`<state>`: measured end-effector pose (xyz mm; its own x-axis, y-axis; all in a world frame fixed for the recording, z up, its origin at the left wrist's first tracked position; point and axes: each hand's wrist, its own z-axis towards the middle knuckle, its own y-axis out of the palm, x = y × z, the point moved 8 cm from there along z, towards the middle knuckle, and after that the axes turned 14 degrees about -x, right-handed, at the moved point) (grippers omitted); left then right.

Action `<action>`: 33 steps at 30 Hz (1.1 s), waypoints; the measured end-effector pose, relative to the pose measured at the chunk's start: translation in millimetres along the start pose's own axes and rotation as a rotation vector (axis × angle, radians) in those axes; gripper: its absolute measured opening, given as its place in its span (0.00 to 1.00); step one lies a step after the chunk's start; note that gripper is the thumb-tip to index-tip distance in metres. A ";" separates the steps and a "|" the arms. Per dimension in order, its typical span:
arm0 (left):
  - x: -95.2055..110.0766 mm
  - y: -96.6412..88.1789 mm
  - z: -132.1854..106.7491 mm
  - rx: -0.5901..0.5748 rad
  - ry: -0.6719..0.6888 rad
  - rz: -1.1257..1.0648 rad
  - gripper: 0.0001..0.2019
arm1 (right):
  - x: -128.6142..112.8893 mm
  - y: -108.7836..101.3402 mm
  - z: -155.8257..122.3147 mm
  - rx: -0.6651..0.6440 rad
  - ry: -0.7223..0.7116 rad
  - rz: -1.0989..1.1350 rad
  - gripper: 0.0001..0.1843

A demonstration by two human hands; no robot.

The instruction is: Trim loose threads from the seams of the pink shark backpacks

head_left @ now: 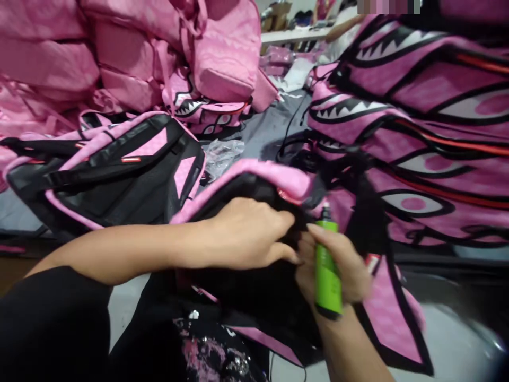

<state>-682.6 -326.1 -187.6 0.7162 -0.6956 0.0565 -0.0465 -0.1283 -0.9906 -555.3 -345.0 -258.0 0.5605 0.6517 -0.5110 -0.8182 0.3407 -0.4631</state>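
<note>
A pink-and-black backpack (274, 175) lies across my lap, its black side toward me. My left hand (246, 233) reaches over it, with curled fingers gripping the black fabric near the padded pink edge. Close beside it, my right hand (338, 260) is closed around a bright green cylindrical tool (328, 270). The tool stands nearly upright, with a black base and a narrow dark tip pointing up next to the pink edge. Motion blurs the right fingers, and some also seem to touch the black fabric. The tool's exact kind is unclear.
Another black-and-pink backpack (119, 170) lies at the left on the table. Plain pink backpacks (226, 48) are heaped behind it. Backpacks with shark teeth and eyes (417, 127) are stacked high at the right. Clear plastic wrap (222, 156) lies between. Part of another person (344, 32) shows at the back.
</note>
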 end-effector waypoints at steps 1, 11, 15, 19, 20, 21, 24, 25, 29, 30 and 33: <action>-9.3 18.4 -2.7 -0.040 -0.005 -0.038 0.17 | -1.9 10.4 -6.8 -0.007 -0.103 -0.037 0.11; -46.5 44.7 29.3 0.021 -0.021 0.234 0.34 | 12.2 58.2 -44.0 0.016 -0.018 -0.046 0.12; -82.8 75.0 50.5 -0.311 -0.175 0.188 0.46 | -7.1 63.9 -59.4 -0.097 -0.042 0.032 0.15; -85.1 88.4 53.8 -0.259 -0.155 0.270 0.49 | -1.6 77.5 -66.5 -0.274 -0.064 0.117 0.20; -79.7 90.4 53.7 -0.230 -0.111 0.300 0.53 | 2.2 79.2 -64.9 -0.278 -0.069 0.119 0.20; -73.3 93.1 53.9 -0.214 -0.058 0.327 0.57 | 5.9 80.6 -62.5 -0.273 -0.074 0.125 0.19; -62.1 104.3 57.4 -0.244 0.038 0.382 0.65 | 13.8 86.6 -55.2 -0.272 -0.090 0.164 0.21; -64.0 108.1 59.7 -0.271 0.021 0.397 0.65 | 15.1 88.7 -53.9 -0.286 -0.100 0.175 0.23; -77.2 114.3 66.1 -0.318 -0.069 0.395 0.57 | 26.2 84.3 -50.9 -0.322 -0.080 0.166 0.26; -77.8 113.4 66.3 -0.304 -0.063 0.384 0.55 | 32.0 80.2 -49.3 -0.328 -0.045 0.148 0.24; -75.9 110.8 64.6 -0.270 -0.018 0.365 0.48 | 48.2 69.1 -40.6 -0.406 0.078 0.142 0.14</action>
<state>-697.2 -241.9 -309.6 0.6310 -0.7175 -0.2951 -0.4766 -0.0583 -0.8772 -579.6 -317.6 -344.0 0.4670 0.6143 -0.6360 -0.7799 -0.0528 -0.6236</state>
